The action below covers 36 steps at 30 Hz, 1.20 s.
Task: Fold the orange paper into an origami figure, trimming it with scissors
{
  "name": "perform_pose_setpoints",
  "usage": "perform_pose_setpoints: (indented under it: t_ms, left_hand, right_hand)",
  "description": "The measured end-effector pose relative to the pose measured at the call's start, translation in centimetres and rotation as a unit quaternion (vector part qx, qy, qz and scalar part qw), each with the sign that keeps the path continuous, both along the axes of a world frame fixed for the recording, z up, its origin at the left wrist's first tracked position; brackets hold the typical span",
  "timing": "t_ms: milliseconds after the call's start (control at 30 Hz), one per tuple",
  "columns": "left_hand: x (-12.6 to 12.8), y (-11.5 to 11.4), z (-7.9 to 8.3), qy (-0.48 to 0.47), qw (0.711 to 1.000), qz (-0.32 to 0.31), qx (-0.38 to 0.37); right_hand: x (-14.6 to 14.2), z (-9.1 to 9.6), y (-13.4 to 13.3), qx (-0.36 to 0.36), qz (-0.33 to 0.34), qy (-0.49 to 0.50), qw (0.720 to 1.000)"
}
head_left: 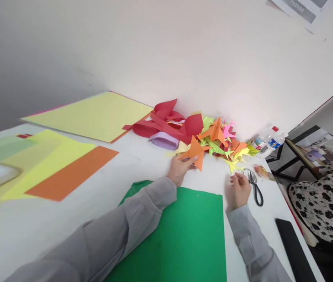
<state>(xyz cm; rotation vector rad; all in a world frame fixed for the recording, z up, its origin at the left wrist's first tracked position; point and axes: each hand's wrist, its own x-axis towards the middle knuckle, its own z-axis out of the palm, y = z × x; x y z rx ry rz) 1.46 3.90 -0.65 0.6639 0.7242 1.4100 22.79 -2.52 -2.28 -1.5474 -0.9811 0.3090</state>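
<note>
My left hand [180, 170] pinches an orange folded-paper star [197, 152] between thumb and fingers, above the table in front of a colourful paper pile. My right hand [240, 188] rests near the table top with its fingers curled together; nothing shows in them. Just right of it lie scissors [253, 181] with black handles. A yellow folded-paper piece [233, 166] is a little beyond my right fingers. Beneath my left forearm a large green sheet [192, 235] lies flat, partly covered by the sleeve.
Behind my left hand are red paper loops [163, 123], a lilac paper ring [164, 140] and folded paper pieces [215, 132]. Bottles [267, 141] stand by the wall. Yellow sheets [96, 113] and an orange strip [72, 172] lie left. A person [324, 201] sits right, beyond a black bar-shaped object [294, 248].
</note>
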Motion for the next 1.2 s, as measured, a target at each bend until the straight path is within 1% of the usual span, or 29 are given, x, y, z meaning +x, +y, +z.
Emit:
perform_pose_setpoints:
  t_ms: [100,167,200,233,300,333,400,467,567,700,767,833,867,900,933,967,1000,1033,1067,1100,1167,1200]
  left_hand:
    - [0.0,0.0,0.1,-0.004,1.000,-0.002,-0.003]
    - [0.0,0.0,0.2,-0.004,1.000,0.000,-0.004]
    - [-0.1,-0.1,0.3,-0.004,1.000,0.002,-0.003]
    - [-0.1,-0.1,0.3,-0.003,1.000,0.005,-0.006]
    - [-0.1,-0.1,0.4,-0.002,1.000,0.001,-0.010]
    - [-0.1,-0.1,0.4,-0.001,1.000,0.000,-0.012]
    - [-0.1,-0.2,0.4,-0.001,1.000,-0.001,-0.014]
    - [-0.1,-0.2,0.3,0.002,1.000,-0.002,-0.009]
    - [-0.1,-0.1,0.2,0.010,1.000,-0.001,-0.004]
    - [-0.1,0.0,0.0,0.005,1.000,0.000,-0.006]
    - [-0.1,0.1,0.0,0.001,1.000,-0.005,0.000]
    - [0.0,0.1,-0.1,0.003,1.000,-0.004,-0.002]
    - [0.0,0.1,-0.1,0.003,1.000,-0.004,-0.003]
    - [0.0,0.1,-0.1,0.001,1.000,-0.007,-0.003]
    - [0.1,0.1,-0.1,0.000,1.000,-0.011,-0.003]
    - [0.1,0.1,0.0,0.000,1.000,-0.015,-0.002]
    - [0.1,0.1,0.0,0.000,1.000,-0.019,-0.001]
    - [0.2,0.0,0.0,0.000,1.000,-0.022,0.000]
    - [0.2,0.0,0.0,0.001,1.000,-0.024,0.002]
    - [0.2,0.0,0.0,0.001,1.000,-0.025,0.002]
    - [0.2,0.0,-0.1,-0.001,1.000,-0.025,0.001]
    - [0.1,0.0,-0.1,-0.003,1.000,-0.024,-0.001]
  right_hand:
    - [2.8,0.0,-1.6,-0.003,-0.106,-0.091,0.990]
    - [4.1,0.2,-2.7,0.010,-0.165,-0.161,0.973]
    - [4.6,0.3,-3.3,0.013,-0.181,-0.193,0.964]
    - [5.1,0.4,-3.9,-0.001,-0.193,-0.223,0.955]
    - [6.1,0.6,-4.9,-0.069,-0.223,-0.246,0.941]
    - [6.5,0.7,-5.3,-0.118,-0.227,-0.244,0.935]
    - [7.2,1.1,-5.9,-0.231,-0.187,-0.246,0.923]
    - [7.5,1.9,-6.1,-0.301,-0.157,-0.267,0.902]
    - [7.2,3.1,-5.5,-0.377,-0.128,-0.303,0.866]
    - [6.8,4.0,-4.1,-0.426,-0.114,-0.338,0.832]
    - [7.0,4.1,-3.6,-0.435,-0.120,-0.337,0.826]
    - [7.2,4.1,-3.3,-0.434,-0.134,-0.300,0.839]
    - [7.2,4.2,-3.3,-0.422,-0.139,-0.263,0.857]
    - [7.0,4.4,-3.4,-0.391,-0.145,-0.211,0.884]
    - [6.6,4.5,-3.5,-0.339,-0.136,-0.145,0.919]
    - [5.9,4.7,-3.6,-0.272,-0.104,-0.075,0.954]
    - [4.9,4.9,-3.8,-0.200,-0.058,-0.006,0.978]
    - [3.8,5.1,-3.9,-0.148,0.010,0.059,0.987]
    - [2.4,5.3,-4.0,-0.117,0.088,0.124,0.981]
    - [0.9,5.5,-4.1,-0.101,0.158,0.184,0.965]
    - [-2.0,5.5,-3.9,-0.095,0.250,0.261,0.928]
    - [-3.2,5.4,-3.8,-0.090,0.281,0.284,0.912]
